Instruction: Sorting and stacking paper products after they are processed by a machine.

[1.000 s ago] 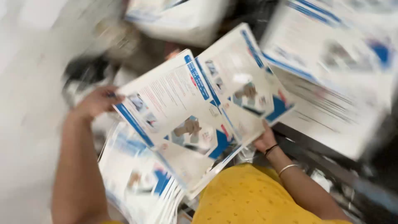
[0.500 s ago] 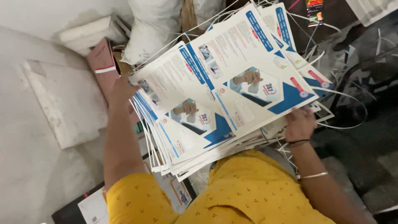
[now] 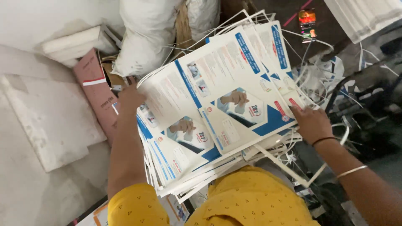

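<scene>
A thick stack of large white printed sheets [image 3: 217, 104] with blue bands and small pictures lies fanned out in front of me, over my lap in yellow clothing [image 3: 251, 196]. My left hand [image 3: 130, 98] grips the stack's far left edge, fingers hidden behind the sheets. My right hand [image 3: 312, 123] rests on the stack's right edge, fingers pressing on the top sheets; a dark band and a thin bangle sit on that wrist.
A pink box [image 3: 97, 94] and white foam slabs [image 3: 50, 121] lie to the left. White sacks [image 3: 146, 37] stand behind the stack. Thin white paper strips [image 3: 318, 75] litter the dark floor at right, near a small bright packet [image 3: 307, 23].
The view has swung from a blurred look at loose sheets to the gathered stack. Both hands now hold its edges, and the stack has shifted slightly up and to the right.
</scene>
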